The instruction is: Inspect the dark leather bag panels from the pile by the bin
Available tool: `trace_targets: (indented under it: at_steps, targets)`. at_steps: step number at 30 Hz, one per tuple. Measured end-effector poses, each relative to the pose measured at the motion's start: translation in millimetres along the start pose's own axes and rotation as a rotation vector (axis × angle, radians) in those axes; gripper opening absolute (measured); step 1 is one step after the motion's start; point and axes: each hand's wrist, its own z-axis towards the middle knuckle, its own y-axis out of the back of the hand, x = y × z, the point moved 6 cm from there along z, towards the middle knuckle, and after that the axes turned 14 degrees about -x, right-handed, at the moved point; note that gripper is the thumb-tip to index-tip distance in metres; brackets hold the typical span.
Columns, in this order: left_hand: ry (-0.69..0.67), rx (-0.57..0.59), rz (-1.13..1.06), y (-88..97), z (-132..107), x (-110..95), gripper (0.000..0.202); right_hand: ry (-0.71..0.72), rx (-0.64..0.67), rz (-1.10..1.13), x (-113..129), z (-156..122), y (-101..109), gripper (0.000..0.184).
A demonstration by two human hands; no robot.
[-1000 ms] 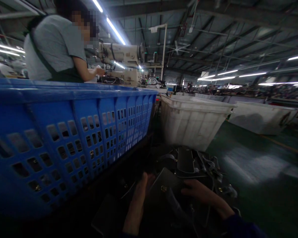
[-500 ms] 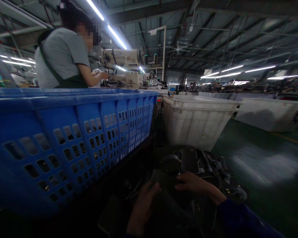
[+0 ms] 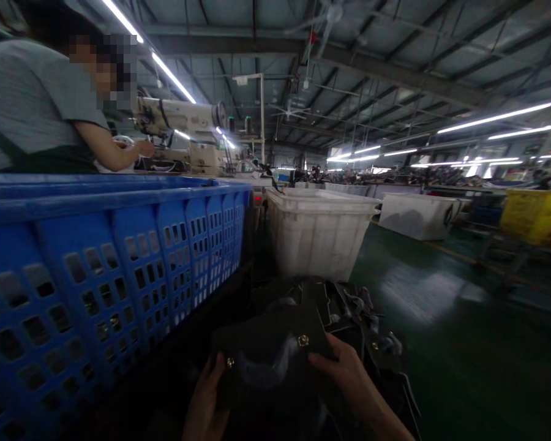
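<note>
Factory floor: flat black panel (image 3: 270,361), apparently leather, 2 round brass studs (image 3: 303,340), held low beside 1 blue perforated plastic crate (image 3: 133,257). Left hand (image 3: 206,407) pinches lower-left edge; right hand (image 3: 349,383) clamps right edge. 1 white ribbed tub (image 3: 316,239) behind.

Large sewing factory floor, likely bag or leather goods. High steel-truss roof (image 3: 395,49) with long rows of tube lights (image 3: 491,117). Industrial sewing machine (image 3: 179,119) at left, a person in a grey shirt (image 3: 32,110) working at it. Big plastic crates line the aisle: blue perforated crate (image 3: 119,257), white bins (image 3: 319,229), a yellow one (image 3: 535,215) far right. Green painted floor (image 3: 463,331). Heap of dark pieces with metal snaps (image 3: 349,312) on the floor. More workstations in the background, blurred.
</note>
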Motion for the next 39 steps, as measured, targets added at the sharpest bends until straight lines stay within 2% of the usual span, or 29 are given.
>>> trace_targets:
  at_steps: [3, 5, 8, 10, 14, 20, 24, 31, 33, 35, 39]
  targets:
    - [-0.127, 0.025, 0.117, 10.4, 2, -9, 0.046, 0.036, -0.239, -0.019, -5, -3, 0, 0.041]
    - [-0.273, 0.06, 0.232, 17.2, 0, -20, 0.06, 0.052, -0.271, 0.041, -8, -5, -1, 0.041]
    - [-0.418, 0.114, 0.39, 20.5, -8, -32, 0.061, 0.058, -0.248, 0.155, -11, -9, -3, 0.04]
    - [-0.376, 0.099, 0.37, 19.8, -12, -32, 0.06, 0.053, -0.251, 0.198, -13, -12, -2, 0.039]
    - [-0.146, 0.037, 0.266, 9.2, -13, -21, 0.045, 0.054, -0.273, 0.21, -17, -14, 3, 0.038]
    - [0.052, 0.0, 0.11, -6.3, -21, -16, 0.053, 0.044, -0.274, 0.327, -19, -21, 6, 0.042]
    - [0.089, -0.004, 0.091, -7.9, -27, -17, 0.052, 0.001, -0.284, 0.396, -21, -24, 6, 0.042]
    - [0.059, -0.035, 0.126, -2.3, -24, -15, 0.047, -0.045, -0.252, 0.478, -11, -34, 3, 0.042]
    - [0.008, -0.026, 0.145, 2.8, -23, -16, 0.044, -0.052, -0.233, 0.537, -4, -39, 0, 0.048]
    - [-0.135, -0.008, 0.172, 8.0, -23, -21, 0.044, -0.047, -0.204, 0.566, 6, -43, -5, 0.052]
    - [-0.425, -0.056, 0.199, 19.7, -26, -38, 0.038, -0.026, -0.197, 0.487, 25, -52, -18, 0.039]
